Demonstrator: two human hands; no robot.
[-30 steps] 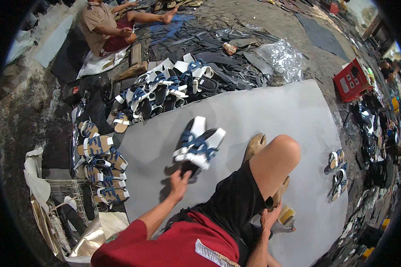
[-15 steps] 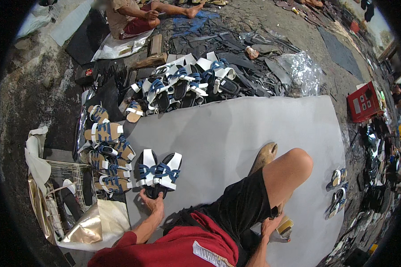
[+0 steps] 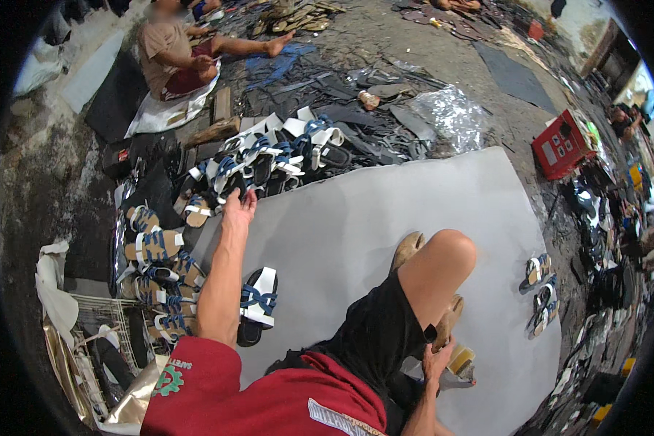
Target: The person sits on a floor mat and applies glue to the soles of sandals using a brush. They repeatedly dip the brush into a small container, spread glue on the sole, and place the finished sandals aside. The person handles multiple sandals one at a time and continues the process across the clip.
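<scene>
Reaches forward with the left hand [image 3: 240, 207], loosely spread and unclenched, to the near edge of the pile of white-and-blue sandals [image 3: 270, 151]. Cannot tell whether touching the closest of them, just beyond the fingertips, or only near it. Has a black-soled sandal [image 3: 259, 304] with white and blue straps lying on the grey sheet [image 3: 356, 218], just right of the left forearm [image 3: 221, 291], nearer the body than the hand. Has tan-soled sandals [image 3: 152, 247] grouped left of that forearm. Curls the right hand [image 3: 436, 357] against a tan foot-shaped object [image 3: 450, 318] below the raised knee [image 3: 449, 254]; cannot tell whether gripping it.
</scene>
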